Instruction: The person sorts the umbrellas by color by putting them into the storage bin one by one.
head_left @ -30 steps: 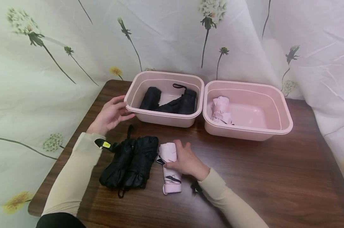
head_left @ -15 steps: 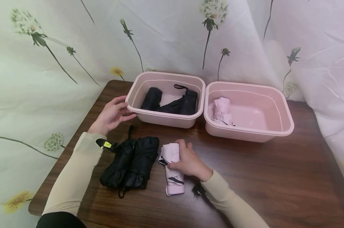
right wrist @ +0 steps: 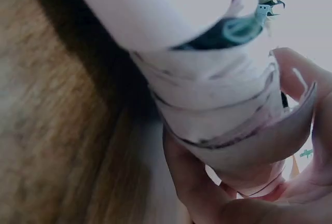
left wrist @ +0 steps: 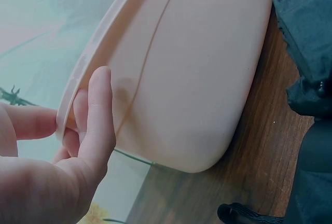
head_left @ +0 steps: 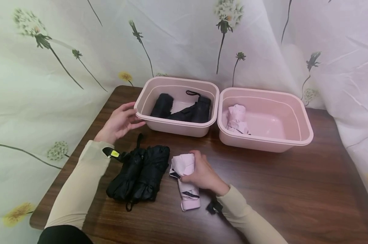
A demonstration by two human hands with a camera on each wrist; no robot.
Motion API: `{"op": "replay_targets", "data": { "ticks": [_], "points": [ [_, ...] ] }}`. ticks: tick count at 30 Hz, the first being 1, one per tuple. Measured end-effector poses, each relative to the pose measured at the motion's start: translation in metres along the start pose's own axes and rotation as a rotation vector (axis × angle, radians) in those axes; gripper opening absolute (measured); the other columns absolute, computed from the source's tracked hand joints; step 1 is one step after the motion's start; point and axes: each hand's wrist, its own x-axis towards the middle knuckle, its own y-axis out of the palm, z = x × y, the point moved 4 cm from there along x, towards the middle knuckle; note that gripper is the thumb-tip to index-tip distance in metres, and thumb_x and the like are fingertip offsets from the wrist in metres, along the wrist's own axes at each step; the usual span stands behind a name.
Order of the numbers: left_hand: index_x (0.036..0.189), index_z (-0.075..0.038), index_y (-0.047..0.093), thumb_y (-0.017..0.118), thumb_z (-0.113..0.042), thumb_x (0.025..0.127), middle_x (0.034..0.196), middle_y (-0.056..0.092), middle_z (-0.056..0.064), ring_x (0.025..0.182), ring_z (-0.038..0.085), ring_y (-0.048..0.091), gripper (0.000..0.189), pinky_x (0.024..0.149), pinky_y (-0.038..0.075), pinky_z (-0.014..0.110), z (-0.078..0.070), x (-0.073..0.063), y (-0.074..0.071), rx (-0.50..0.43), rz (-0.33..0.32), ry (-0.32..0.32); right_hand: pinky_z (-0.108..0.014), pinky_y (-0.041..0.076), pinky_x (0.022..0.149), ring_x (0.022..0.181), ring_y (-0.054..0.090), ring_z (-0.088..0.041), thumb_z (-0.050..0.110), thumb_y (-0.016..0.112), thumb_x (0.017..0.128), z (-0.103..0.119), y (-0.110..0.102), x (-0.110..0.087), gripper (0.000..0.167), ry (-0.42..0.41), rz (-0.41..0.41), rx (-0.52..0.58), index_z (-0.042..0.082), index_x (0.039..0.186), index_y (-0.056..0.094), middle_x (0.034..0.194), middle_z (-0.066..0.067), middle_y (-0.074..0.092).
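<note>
My left hand pinches the rim of the left pink plastic tub at its near left corner; in the left wrist view, fingers lie on both sides of the rim. My right hand grips a pale pink folded umbrella around its upper half, thumb on the near side. The umbrella's far end looks tilted up from the table. Two black folded umbrellas lie side by side to its left, below my left hand. Inside the left tub are black folded umbrellas, partly hidden by the front wall.
A second pink tub stands against the left one on the right, with a pink folded umbrella at its left end. Both tubs stand at the back of the brown wooden table, before a flower-printed cloth.
My right hand has shifted the pink umbrella slightly right, away from the black umbrellas, and its far end has tipped upward. The left hand stays at the tub rim.
</note>
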Motion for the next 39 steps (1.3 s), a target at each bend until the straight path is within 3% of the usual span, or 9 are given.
{"op": "replay_targets", "data": {
  "ticks": [5,10,18,27,30,36,39],
  "points": [
    [0.151,-0.015,0.022,0.047,-0.009,0.102,0.143,0.037,0.013,0.091,0.016,0.067,0.055,0.081,0.06,0.039,0.001,0.001,0.0,-0.006,0.007,-0.004,-0.035,0.048,0.084,0.098,0.054,-0.025,0.016,0.082,0.059,-0.006,-0.001,0.0,0.096,-0.001,-0.01,0.101,0.009,0.142,0.035,0.12,-0.016,0.055],
    [0.152,-0.016,0.021,0.047,-0.01,0.102,0.143,0.037,0.013,0.091,0.016,0.067,0.056,0.087,0.058,0.043,0.0,0.001,-0.002,-0.016,0.02,-0.01,-0.041,0.047,0.097,0.109,0.055,-0.026,0.016,0.082,0.061,-0.01,-0.003,0.0,0.094,0.05,-0.015,0.17,0.003,0.142,0.034,0.131,-0.018,0.054],
    [0.151,-0.017,0.022,0.049,-0.01,0.101,0.138,0.042,0.009,0.091,0.015,0.067,0.057,0.085,0.058,0.042,0.001,0.0,-0.005,-0.03,0.021,-0.016,-0.033,0.051,0.087,0.099,0.059,-0.022,0.021,0.083,0.065,-0.018,-0.006,0.0,0.078,0.107,0.013,0.287,0.0,0.131,0.047,0.117,-0.015,0.061],
    [0.152,-0.018,0.022,0.048,-0.01,0.101,0.145,0.036,0.012,0.091,0.016,0.068,0.057,0.084,0.058,0.042,0.001,0.001,-0.008,-0.036,0.031,-0.024,-0.028,0.052,0.078,0.086,0.059,-0.017,0.017,0.08,0.068,-0.006,-0.02,-0.008,0.068,0.045,-0.019,0.335,0.005,0.128,0.05,0.103,-0.01,0.064],
    [0.151,-0.017,0.023,0.048,-0.01,0.101,0.145,0.036,0.012,0.09,0.016,0.068,0.056,0.084,0.058,0.042,0.001,0.002,-0.006,-0.035,0.037,-0.021,-0.027,0.053,0.076,0.086,0.06,-0.017,0.013,0.078,0.071,-0.003,-0.026,-0.011,0.066,0.052,-0.014,0.434,0.005,0.13,0.049,0.104,-0.012,0.064],
    [0.151,-0.017,0.023,0.047,-0.01,0.102,0.145,0.036,0.012,0.091,0.015,0.069,0.055,0.087,0.057,0.043,0.0,0.002,-0.002,-0.029,0.04,-0.022,-0.029,0.055,0.08,0.091,0.06,-0.017,0.0,0.067,0.078,0.0,-0.04,-0.013,0.064,0.119,0.006,0.766,0.003,0.137,0.043,0.116,-0.016,0.057],
    [0.151,-0.017,0.023,0.048,-0.01,0.101,0.145,0.036,0.012,0.091,0.015,0.069,0.056,0.088,0.056,0.044,0.0,0.002,-0.001,-0.024,0.039,-0.023,-0.029,0.054,0.08,0.091,0.06,-0.017,0.0,0.063,0.081,0.002,-0.049,-0.015,0.061,0.156,-0.012,0.833,0.002,0.138,0.041,0.117,-0.016,0.056]
  ]
}}
